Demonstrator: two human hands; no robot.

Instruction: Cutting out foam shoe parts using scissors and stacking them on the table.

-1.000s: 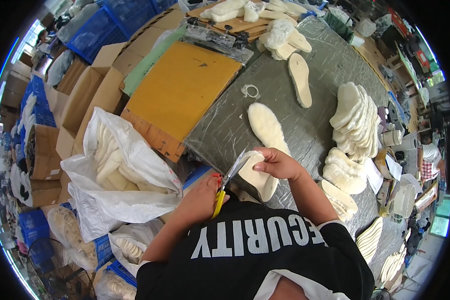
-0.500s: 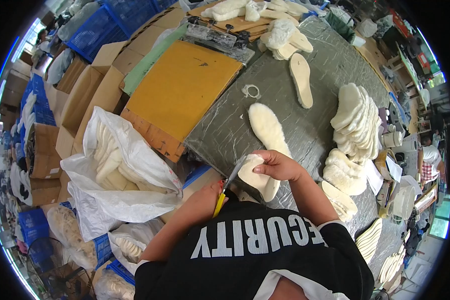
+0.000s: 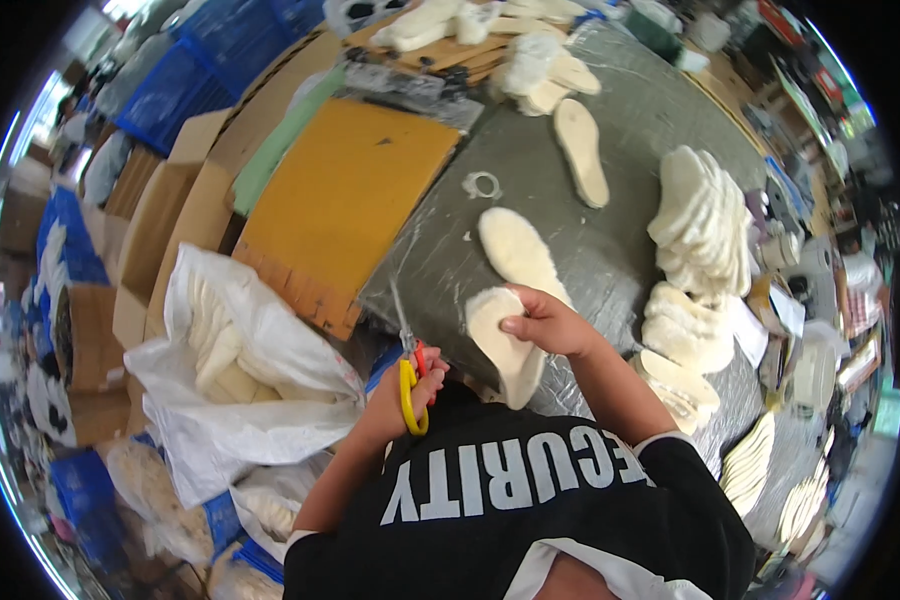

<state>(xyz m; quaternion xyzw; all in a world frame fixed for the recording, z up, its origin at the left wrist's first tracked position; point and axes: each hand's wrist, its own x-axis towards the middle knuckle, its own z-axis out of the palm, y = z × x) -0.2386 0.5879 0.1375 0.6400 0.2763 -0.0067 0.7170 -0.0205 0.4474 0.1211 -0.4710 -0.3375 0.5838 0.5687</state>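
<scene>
My left hand (image 3: 422,382) is closed round a pair of scissors (image 3: 410,395) with yellow and red handles, its blades pointing away from me. Close to its right, my right hand (image 3: 547,320) grips a cream fleece insole (image 3: 502,345) between thumb and fingers, smooth backing upward. The scissors are apart from this insole. Just beyond it, another insole (image 3: 518,248) lies fluffy side up on the dark table (image 3: 425,275), partly covered by the held one. Farther off rests a smooth-faced insole (image 3: 581,150).
Stacks of fleece insoles (image 3: 700,220) stand along the table's right side. A yellow board (image 3: 355,190) lies at the left, near a white sack (image 3: 260,420) of insoles and an opened cardboard box (image 3: 175,215). A small white ring (image 3: 482,185) sits mid-table.
The scissors have moved left, away from the insole's edge, and turned so their yellow handle loop shows. The held insole has shifted slightly left, and the whole view has tilted a little.
</scene>
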